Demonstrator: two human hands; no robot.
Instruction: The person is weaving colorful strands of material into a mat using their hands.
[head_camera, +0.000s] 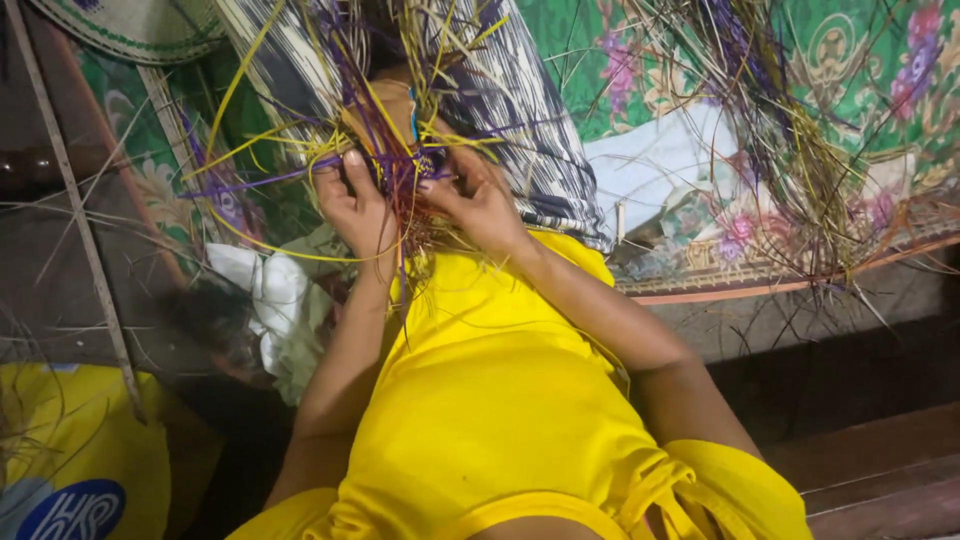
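A: Surface first. What is under the work?

B: A green floral mat (860, 70) covers the floor at the top and right. A wooden plank (880, 470) shows low at right. Dim room, dark ground at left with a thin stick (75, 210) lying slantwise across it.

A: Any containers?

B: Only a woven rim (130, 30) at top left, contents not visible. No other vessel in view.

A: The hands?

B: Left hand (358, 205) and right hand (480, 200) meet over the weave (405, 165), a small knot of purple and yellow strips held above a striped cloth (530, 120). Left fingers curl shut on the strips, thumb up. Right fingers pinch the same bundle from the other side.

A: What lies around?

B: Loose strips fan out from the weave in all directions. A second tangle of strips (790, 150) lies on the mat at right, well apart. A white cloth (275, 295) sits crumpled below the left wrist. A yellow bag (70, 470) lies bottom left.

A: Anything blocking the view?

B: The yellow shirt (500, 400) fills the lower middle, and the loose strips cross the fingers.
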